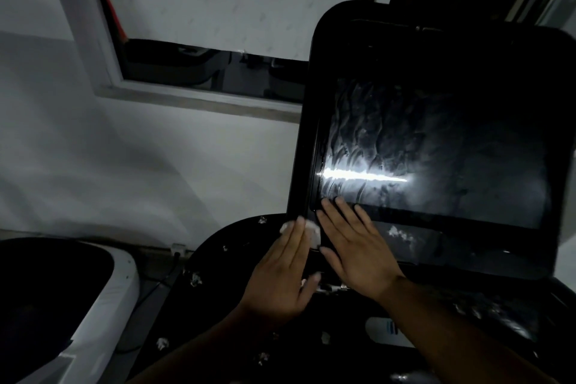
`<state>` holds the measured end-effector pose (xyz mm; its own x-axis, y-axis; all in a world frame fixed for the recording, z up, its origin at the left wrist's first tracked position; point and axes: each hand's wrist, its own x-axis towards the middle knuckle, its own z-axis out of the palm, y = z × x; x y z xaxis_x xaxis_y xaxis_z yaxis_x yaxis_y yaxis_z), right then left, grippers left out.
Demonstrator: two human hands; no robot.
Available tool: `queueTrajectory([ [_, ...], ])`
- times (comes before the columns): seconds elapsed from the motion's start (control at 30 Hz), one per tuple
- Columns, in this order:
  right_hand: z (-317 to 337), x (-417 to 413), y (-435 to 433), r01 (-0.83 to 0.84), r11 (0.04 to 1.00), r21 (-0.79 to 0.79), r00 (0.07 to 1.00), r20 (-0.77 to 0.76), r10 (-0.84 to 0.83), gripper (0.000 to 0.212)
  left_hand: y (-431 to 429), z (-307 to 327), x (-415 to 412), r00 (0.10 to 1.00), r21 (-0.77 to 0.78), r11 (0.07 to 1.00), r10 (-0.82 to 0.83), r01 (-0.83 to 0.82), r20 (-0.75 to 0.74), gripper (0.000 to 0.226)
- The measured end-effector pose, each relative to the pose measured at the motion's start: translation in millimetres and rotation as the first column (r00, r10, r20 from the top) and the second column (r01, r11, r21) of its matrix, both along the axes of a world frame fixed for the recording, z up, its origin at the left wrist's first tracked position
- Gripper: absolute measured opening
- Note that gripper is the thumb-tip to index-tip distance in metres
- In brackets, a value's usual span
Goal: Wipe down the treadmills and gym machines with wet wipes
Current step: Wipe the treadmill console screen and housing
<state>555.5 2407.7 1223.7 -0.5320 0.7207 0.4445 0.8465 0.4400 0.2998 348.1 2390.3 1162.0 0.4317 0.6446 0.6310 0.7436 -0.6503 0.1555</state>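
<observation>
The smeared, glossy black treadmill console screen spreads up and rightward from both hands, long axis left to right. The left hand presses a crumpled white wet wipe, mostly hidden under straight, side-by-side fingers, onto its lower-left corner. The right hand lies flat just beside, fingers spread, nearer the glass.

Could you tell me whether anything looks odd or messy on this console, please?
Yes: small white scraps lie scattered over the black console below the screen, apparently bits shed by the wipe. The screen's left part also shows streaky smears.
</observation>
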Motion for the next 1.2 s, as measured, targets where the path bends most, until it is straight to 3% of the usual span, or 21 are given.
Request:
queueTrajectory([
  [0.23, -3.9, -5.7, -6.2, 0.029, 0.999, -0.031, 0.998, -0.051, -0.031, 0.064, 7.7, 8.5, -9.6, 0.993, -0.001, 1.0, 0.004, -0.004, -0.121, 0.069],
  [0.37, -9.6, -12.6, -17.2, 0.035, 0.999, -0.024, 0.992, -0.117, -0.037, 0.066, 19.9, 29.1, -5.7, 0.992, -0.037, 0.999, 0.021, -0.025, -0.123, 0.068],
  [0.47, -18.4, -19.5, -27.6, 0.021, 1.0, 0.002, 0.996, -0.081, -0.021, 0.064, 18.7, 31.5, -10.2, 0.993, -0.087, 0.996, -0.032, 0.023, -0.11, 0.07],
  [0.67, -27.5, -18.2, -37.0, 0.135, 0.991, 0.024, 0.991, 0.005, -0.135, 0.065, 15.5, 36.7, -18.6, 0.974, -0.039, 0.999, -0.032, 0.024, -0.223, 0.074],
  [0.87, -19.4, 4.0, -45.3, 0.247, 0.968, 0.055, 0.968, -0.07, -0.243, 0.06, 15.2, 37.5, -23.7, 0.953, -0.004, 1.0, -0.015, 0.014, -0.302, 0.078],
  [1.07, -24.8, -24.4, -38.2, 0.051, 0.999, 0.008, 0.99, -0.134, -0.05, 0.07, 18.7, 44.5, -9.9, 0.95, -0.009, 0.994, -0.104, 0.106, -0.293, 0.08],
  [1.2, -33.5, -11.3, -39.5, 0.113, 0.994, -0.003, 0.99, -0.082, -0.113, 0.061, 19.0, 43.1, -37.2, 0.913, 0.01, 0.99, -0.126, 0.141, -0.388, 0.083],
])
